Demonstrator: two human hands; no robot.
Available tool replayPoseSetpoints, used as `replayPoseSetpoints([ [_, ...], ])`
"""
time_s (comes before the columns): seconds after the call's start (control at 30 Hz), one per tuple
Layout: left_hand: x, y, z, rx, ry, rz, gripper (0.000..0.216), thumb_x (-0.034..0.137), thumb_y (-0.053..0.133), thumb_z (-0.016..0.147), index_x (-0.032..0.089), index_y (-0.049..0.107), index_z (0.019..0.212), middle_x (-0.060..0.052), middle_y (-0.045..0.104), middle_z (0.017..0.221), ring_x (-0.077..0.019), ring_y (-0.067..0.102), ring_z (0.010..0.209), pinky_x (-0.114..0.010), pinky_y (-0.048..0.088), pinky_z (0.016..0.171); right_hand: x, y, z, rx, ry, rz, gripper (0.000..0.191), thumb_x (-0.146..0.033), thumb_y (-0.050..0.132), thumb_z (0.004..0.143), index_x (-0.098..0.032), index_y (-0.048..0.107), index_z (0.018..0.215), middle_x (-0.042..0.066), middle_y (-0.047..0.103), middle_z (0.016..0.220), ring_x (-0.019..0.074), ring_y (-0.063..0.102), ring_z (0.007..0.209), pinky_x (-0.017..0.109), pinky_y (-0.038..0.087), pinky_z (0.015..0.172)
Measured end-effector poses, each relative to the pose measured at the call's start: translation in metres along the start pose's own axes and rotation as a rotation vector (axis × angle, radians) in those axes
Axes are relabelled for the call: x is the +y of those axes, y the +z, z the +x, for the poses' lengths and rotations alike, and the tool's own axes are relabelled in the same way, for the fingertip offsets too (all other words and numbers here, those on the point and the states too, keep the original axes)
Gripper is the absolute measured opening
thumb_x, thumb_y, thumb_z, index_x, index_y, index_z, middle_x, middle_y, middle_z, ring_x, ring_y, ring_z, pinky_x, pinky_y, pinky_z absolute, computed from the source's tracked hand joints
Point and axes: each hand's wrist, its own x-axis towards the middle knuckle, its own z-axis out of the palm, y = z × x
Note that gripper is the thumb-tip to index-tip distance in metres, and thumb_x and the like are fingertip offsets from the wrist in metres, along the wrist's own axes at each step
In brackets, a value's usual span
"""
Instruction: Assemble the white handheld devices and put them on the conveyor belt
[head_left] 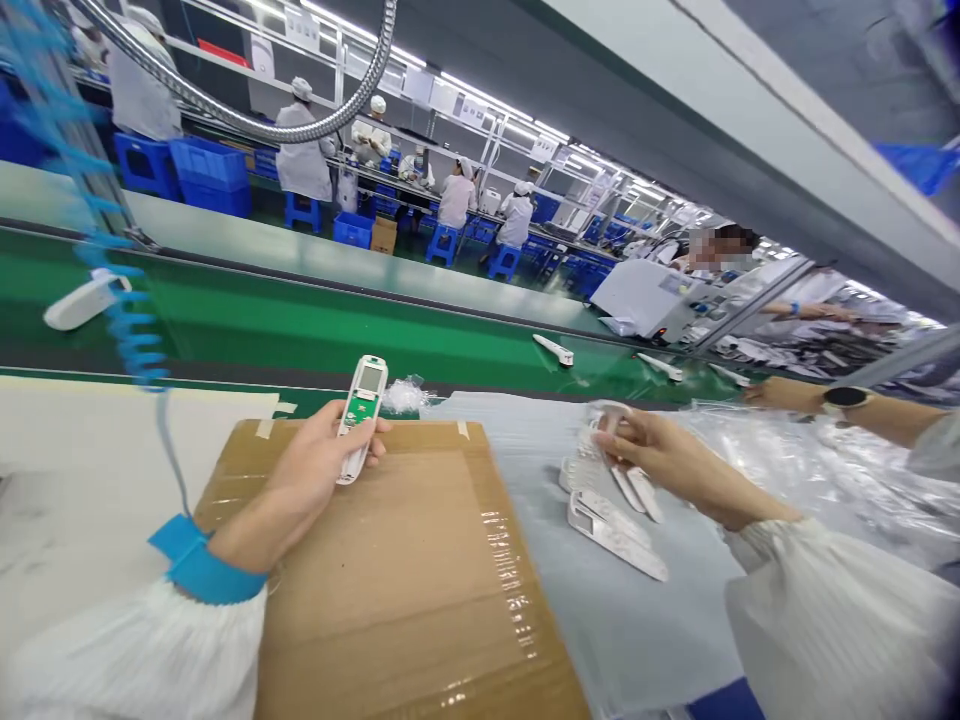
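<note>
My left hand (315,470) is closed around a white device half (360,415) with a small screen and a green circuit board showing, held over a taped cardboard sheet (420,590). A blue wrist strap (196,565) with a coiled cord circles that wrist. My right hand (660,455) pinches a white plastic cover (609,412) above a pile of several like covers (611,515) lying on clear plastic film (600,620).
A green conveyor belt (300,325) runs across behind the bench, carrying white devices (553,349). A co-worker's arm with a watch (844,400) reaches in at right. Seated workers, blue crates and stools (210,175) fill the far rows. A flexible metal hose (300,125) hangs overhead.
</note>
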Motion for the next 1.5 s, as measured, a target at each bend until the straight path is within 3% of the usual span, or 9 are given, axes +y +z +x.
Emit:
replayPoseSetpoints([
  [0.2,-0.012,-0.002,0.003,0.158,0.215,0.455,0.043,0.05,0.036,0.099,0.02,0.062,0.114,-0.003,0.065,0.083,-0.016,0.056,0.07,-0.029,0.043,0.065,-0.077,0.133,0.023,-0.048,-0.037,0.607,0.038,-0.041,0.076,0.075,-0.018,0.062,0.101,0.002,0.068,0.066,0.0146,0.062,0.06,0.029,0.054,0.064],
  [0.4,-0.017,-0.01,0.006,0.225,0.486,0.651,0.034,0.035,0.058,0.092,0.025,0.06,0.124,-0.002,0.065,0.125,-0.0212,0.06,0.112,-0.034,0.044,0.096,-0.112,0.239,0.017,-0.362,-0.118,1.028,0.05,-0.054,0.073,0.077,-0.019,0.059,0.11,0.002,0.07,0.074,0.0139,0.067,0.065,0.029,0.057,0.067],
  [0.53,-0.016,-0.009,0.006,0.159,0.447,0.56,0.033,0.035,0.061,0.091,0.027,0.062,0.123,0.0,0.066,0.123,-0.0199,0.062,0.11,-0.032,0.047,0.096,-0.105,0.239,0.015,-0.384,-0.183,1.051,0.052,-0.053,0.075,0.078,-0.02,0.06,0.115,-0.002,0.066,0.068,0.0097,0.061,0.06,0.022,0.051,0.06],
  [0.73,-0.021,-0.004,0.007,0.022,0.351,0.3,0.036,0.04,0.062,0.091,0.026,0.06,0.125,-0.002,0.065,0.128,-0.0198,0.06,0.118,-0.032,0.048,0.103,-0.093,0.225,0.016,-0.401,-0.176,1.126,0.04,-0.044,0.073,0.083,-0.023,0.066,0.116,0.005,0.066,0.118,0.0156,0.062,0.1,0.027,0.052,0.082],
  [1.0,-0.017,0.006,-0.004,0.009,0.429,0.61,0.038,0.041,0.049,0.098,0.028,0.053,0.134,-0.003,0.061,0.133,-0.0204,0.06,0.118,-0.033,0.046,0.101,-0.094,0.224,0.013,-0.318,-0.167,1.111,0.041,-0.047,0.077,0.078,-0.019,0.07,0.106,0.006,0.07,0.099,0.0199,0.064,0.094,0.034,0.051,0.086],
  [1.13,-0.018,0.016,-0.013,-0.035,0.392,0.952,0.039,0.04,0.044,0.099,0.028,0.051,0.135,-0.006,0.064,0.128,-0.0263,0.062,0.113,-0.037,0.048,0.092,-0.104,0.223,0.012,-0.263,0.147,1.462,0.043,-0.059,0.065,0.084,-0.018,0.07,0.094,0.005,0.071,0.088,0.0181,0.064,0.084,0.033,0.052,0.084],
  [1.23,-0.02,0.021,-0.02,-0.161,0.25,1.245,0.035,0.044,0.047,0.097,0.023,0.059,0.121,-0.01,0.072,0.103,-0.0324,0.068,0.089,-0.038,0.048,0.073,-0.108,0.219,0.01,-0.255,0.397,1.741,0.053,-0.064,0.047,0.091,-0.018,0.06,0.066,-0.002,0.049,0.046,0.0138,0.05,0.05,0.029,0.048,0.058],
  [1.33,-0.02,0.017,-0.02,-0.186,0.226,1.276,0.034,0.051,0.052,0.092,0.025,0.06,0.113,-0.008,0.071,0.092,-0.0314,0.066,0.081,-0.034,0.044,0.065,-0.108,0.212,0.009,-0.364,0.327,1.802,0.056,-0.059,0.039,0.095,-0.019,0.05,0.057,-0.006,0.029,0.036,0.0121,0.038,0.04,0.026,0.038,0.048],
  [1.5,-0.018,0.002,-0.007,0.085,0.215,1.111,0.032,0.054,0.055,0.09,0.026,0.059,0.104,-0.003,0.071,0.096,-0.0262,0.067,0.085,-0.031,0.043,0.066,-0.107,0.209,0.008,-0.567,0.097,1.731,0.04,-0.056,0.051,0.094,-0.019,0.064,0.089,0.002,0.065,0.076,0.0172,0.062,0.078,0.029,0.049,0.068],
])
